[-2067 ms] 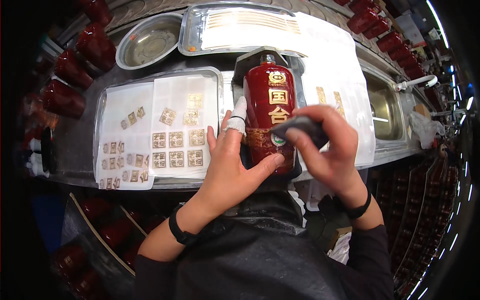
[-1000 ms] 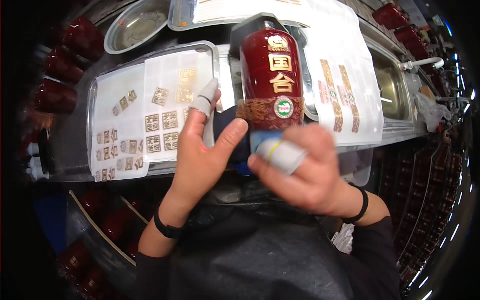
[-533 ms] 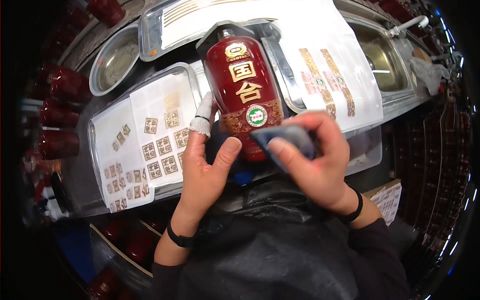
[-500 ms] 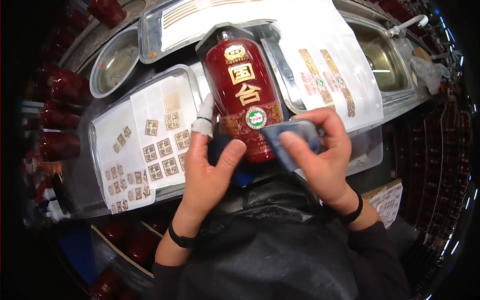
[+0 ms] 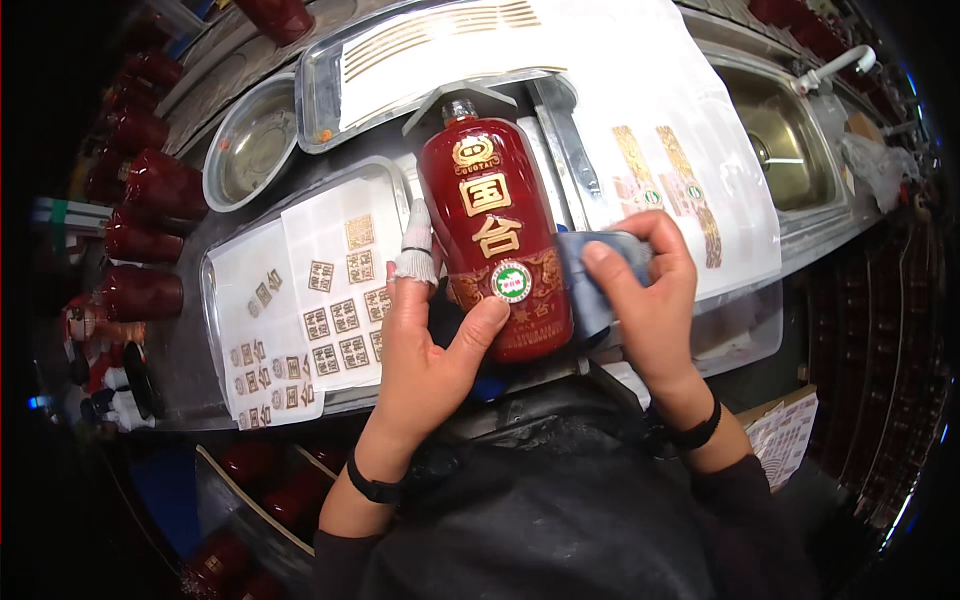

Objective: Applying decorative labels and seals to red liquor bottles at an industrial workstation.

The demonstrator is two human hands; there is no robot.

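Note:
A dark red glossy bottle (image 5: 535, 225) leans back in front of me, its open neck pointing away. It bears gold characters, a patterned band and a round green-and-white emblem. My left hand (image 5: 432, 350) grips its lower left side, the thumb on the front beside the emblem. A white fabric cover (image 5: 416, 245) wraps the left index finger. In my right hand (image 5: 655, 300), a blue-grey cloth (image 5: 590, 275) is pinched between thumb and fingers, against the bottle's lower right side. Behind the bottle's neck shows a grey angled support (image 5: 425, 110).
On the left, a metal tray (image 5: 393, 180) carries paper sheets with gold decals, near a metal bowl (image 5: 212, 165). Another tray (image 5: 312, 95) stands behind. To the right lie a white sheet (image 5: 740, 240) with gold strips and a sink (image 5: 790, 200). More red bottles (image 5: 140, 290) stand far left.
My right hand has drawn the cloth from the bottle's front to its right side. The left thumb now lies beside the emblem. The whole view has shifted slightly.

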